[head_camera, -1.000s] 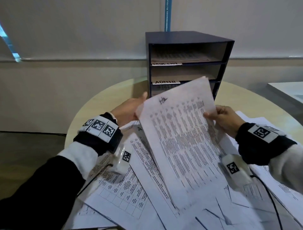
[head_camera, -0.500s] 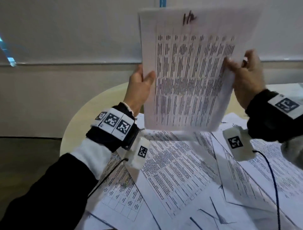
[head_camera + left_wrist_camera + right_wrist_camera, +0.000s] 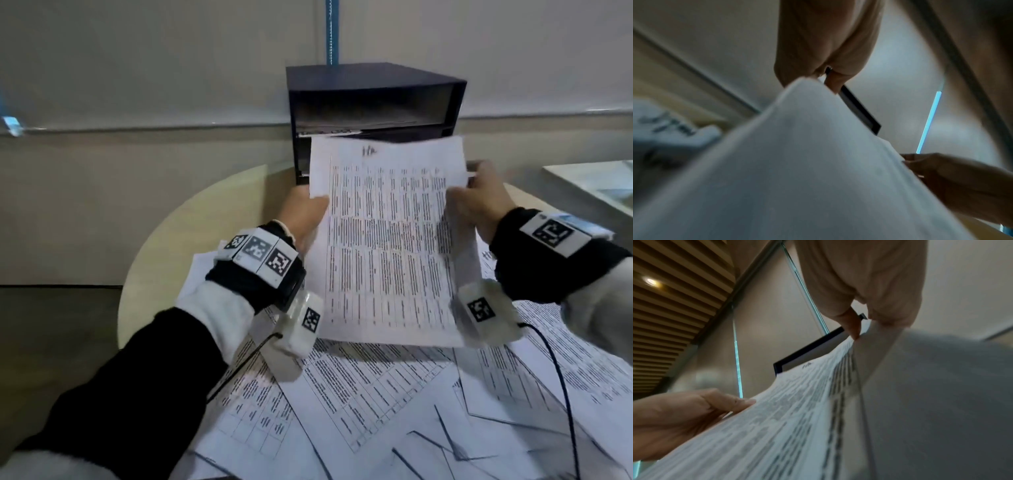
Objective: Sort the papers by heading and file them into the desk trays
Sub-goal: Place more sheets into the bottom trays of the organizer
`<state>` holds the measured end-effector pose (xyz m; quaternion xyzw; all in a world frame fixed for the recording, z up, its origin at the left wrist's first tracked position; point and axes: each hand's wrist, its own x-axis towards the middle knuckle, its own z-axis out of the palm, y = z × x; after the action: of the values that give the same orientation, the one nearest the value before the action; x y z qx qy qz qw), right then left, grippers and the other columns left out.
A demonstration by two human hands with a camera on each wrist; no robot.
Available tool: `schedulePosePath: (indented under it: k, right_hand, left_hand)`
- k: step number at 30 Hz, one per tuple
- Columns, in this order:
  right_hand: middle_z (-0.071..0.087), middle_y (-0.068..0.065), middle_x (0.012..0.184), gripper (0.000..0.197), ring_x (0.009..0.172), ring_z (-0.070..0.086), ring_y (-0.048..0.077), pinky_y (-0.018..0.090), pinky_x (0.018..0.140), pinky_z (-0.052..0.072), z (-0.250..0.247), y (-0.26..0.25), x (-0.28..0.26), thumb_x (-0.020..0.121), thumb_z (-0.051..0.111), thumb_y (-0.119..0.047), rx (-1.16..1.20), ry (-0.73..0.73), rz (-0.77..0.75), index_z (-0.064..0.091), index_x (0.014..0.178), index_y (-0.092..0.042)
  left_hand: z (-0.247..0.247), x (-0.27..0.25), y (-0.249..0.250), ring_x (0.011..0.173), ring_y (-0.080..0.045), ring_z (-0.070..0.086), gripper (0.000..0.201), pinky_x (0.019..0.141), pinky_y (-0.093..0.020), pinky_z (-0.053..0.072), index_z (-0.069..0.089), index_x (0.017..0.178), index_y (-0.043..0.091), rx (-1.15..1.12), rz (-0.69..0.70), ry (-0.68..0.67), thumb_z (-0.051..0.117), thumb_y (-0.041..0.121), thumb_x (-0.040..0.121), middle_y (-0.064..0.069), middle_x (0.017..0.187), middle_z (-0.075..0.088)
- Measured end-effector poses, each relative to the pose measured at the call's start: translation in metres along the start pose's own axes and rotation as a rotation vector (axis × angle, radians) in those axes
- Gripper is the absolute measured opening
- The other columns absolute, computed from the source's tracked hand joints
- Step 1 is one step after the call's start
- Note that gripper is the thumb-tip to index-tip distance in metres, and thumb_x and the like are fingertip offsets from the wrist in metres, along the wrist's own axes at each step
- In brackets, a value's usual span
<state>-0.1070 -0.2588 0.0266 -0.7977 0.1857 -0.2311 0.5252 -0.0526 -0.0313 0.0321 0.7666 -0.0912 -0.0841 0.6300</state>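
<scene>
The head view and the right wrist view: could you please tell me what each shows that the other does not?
Only the head view shows the round table, the loose papers spread on it, both wrist markers, and sheets in the desk tray unit's top slot. Only the right wrist view shows a slatted ceiling with a lamp. Both show the printed sheet held at its side edges by the left hand and right hand, near the tray unit.

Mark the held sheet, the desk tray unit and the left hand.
held sheet [image 3: 387, 246]: head view, middle of its printed table.
desk tray unit [image 3: 370, 77]: head view, its dark top panel.
left hand [image 3: 303, 214]: head view, back of the hand beside the sheet's left edge.
</scene>
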Motion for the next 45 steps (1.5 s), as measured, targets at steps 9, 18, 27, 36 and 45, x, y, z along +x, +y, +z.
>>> schedulePosePath:
  k: [9,18,27,36,45]
  right_hand:
    - [0.057,0.018,0.086,0.034,0.072,0.054,0.028,0.034,0.065,0.045,0.002,0.030,-0.023,0.084,0.039,0.018,-0.104,-0.277,0.259,0.052,0.109,-0.002]
    - [0.069,0.020,0.092,0.009,0.061,0.067,0.022,0.023,0.050,0.054,-0.026,0.043,-0.021,0.093,0.046,-0.002,0.213,-0.506,0.465,0.053,0.092,-0.007]
    - [0.060,0.015,0.085,0.019,0.034,0.046,0.009,0.011,0.033,0.039,-0.015,0.042,0.009,0.093,0.042,0.006,0.338,-0.352,0.447,0.055,0.091,-0.007]
    - [0.043,0.017,0.117,0.038,0.098,0.062,0.032,0.015,0.046,0.052,0.047,0.011,0.062,0.096,0.034,0.009,0.590,-0.133,0.467,0.036,0.133,0.004]
    - [0.048,0.029,0.120,0.018,0.070,0.056,0.020,0.012,0.043,0.046,0.084,0.011,0.098,0.095,0.034,0.007,0.779,0.056,0.542,0.041,0.111,0.004]
  left_hand:
    - [0.006,0.014,-0.042,0.058,-0.013,0.044,0.033,0.048,-0.016,0.041,0.045,0.065,0.008,0.031,-0.297,0.022,0.038,0.000,0.097,-0.004,0.067,0.048]
    - [0.012,0.062,-0.028,0.062,-0.013,0.043,0.028,0.065,-0.028,0.042,0.040,0.067,0.016,-0.064,-0.277,0.107,0.043,0.004,0.092,-0.002,0.071,0.044]
    - [0.015,0.079,-0.025,0.073,-0.019,0.055,0.017,0.068,-0.031,0.049,0.050,0.080,0.012,-0.201,-0.267,-0.051,0.044,0.005,0.095,-0.007,0.082,0.055]
    - [0.000,0.063,-0.028,0.061,-0.012,0.057,0.019,0.087,-0.046,0.052,0.057,0.104,0.004,-0.132,-0.271,-0.104,0.048,0.018,0.096,-0.006,0.080,0.065]
    - [0.011,0.073,-0.032,0.124,-0.027,0.037,0.022,0.105,-0.030,0.031,0.049,0.102,0.003,0.907,0.166,-0.164,0.049,0.023,0.095,-0.014,0.141,0.023]
